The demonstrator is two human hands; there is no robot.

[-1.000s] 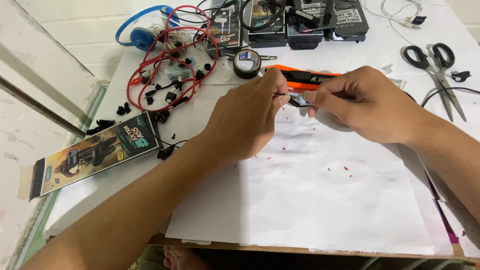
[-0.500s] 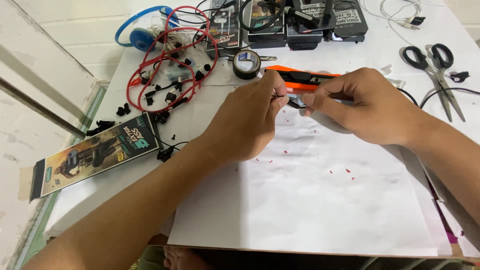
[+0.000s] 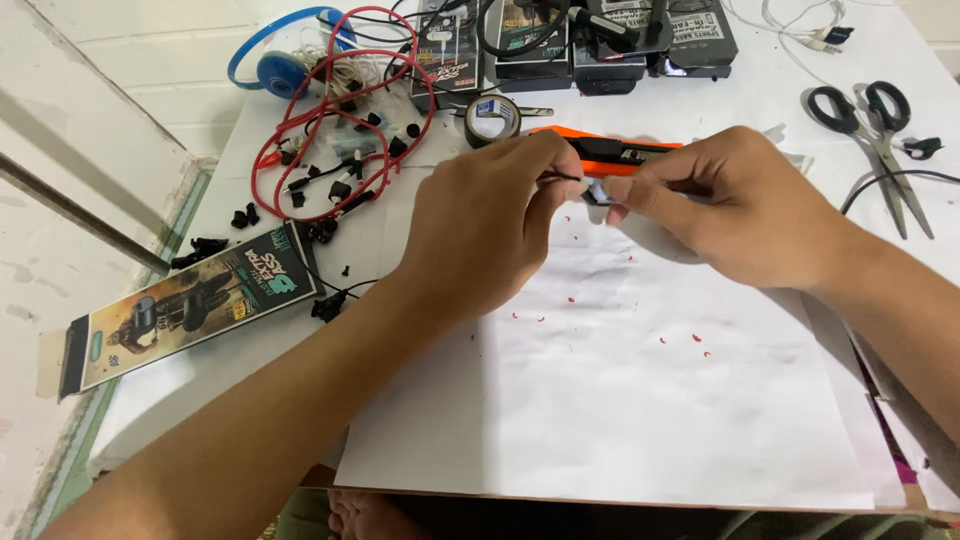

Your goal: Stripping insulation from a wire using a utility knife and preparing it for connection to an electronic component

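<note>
Between the two hands there is a small dark part (image 3: 597, 192), with a thin black wire (image 3: 562, 177) going from it toward the left hand (image 3: 490, 225). It is held in the air, just above the white sheet of paper (image 3: 610, 400) on the table (image 3: 400, 240). The left hand's grip is closed on the wire, thumb and fingertips pressed together. The right hand (image 3: 735, 205) has its grip pinched on the small dark part. What kind of part it is, I cannot tell; it is too small and half hidden by the fingers.

I think the main risk is that the part slips out of the pinch, because so little of it sticks out. If it falls, it could be hard to find among the small red scraps (image 3: 697, 340) on the paper. A hard pull by both hands in opposite directions could also break the thin wire or tear it out of the part.

Just behind the hands lies an orange utility knife (image 3: 610, 152); a knuckle could bump it. Next to it stands a roll of black tape (image 3: 492, 118). Further left, a red cable (image 3: 330, 130) lies tangled with loose black pieces (image 3: 245, 215), and a sleeve or forearm could sweep these off the table. The scissors (image 3: 875, 120) lie well apart on the right.
</note>
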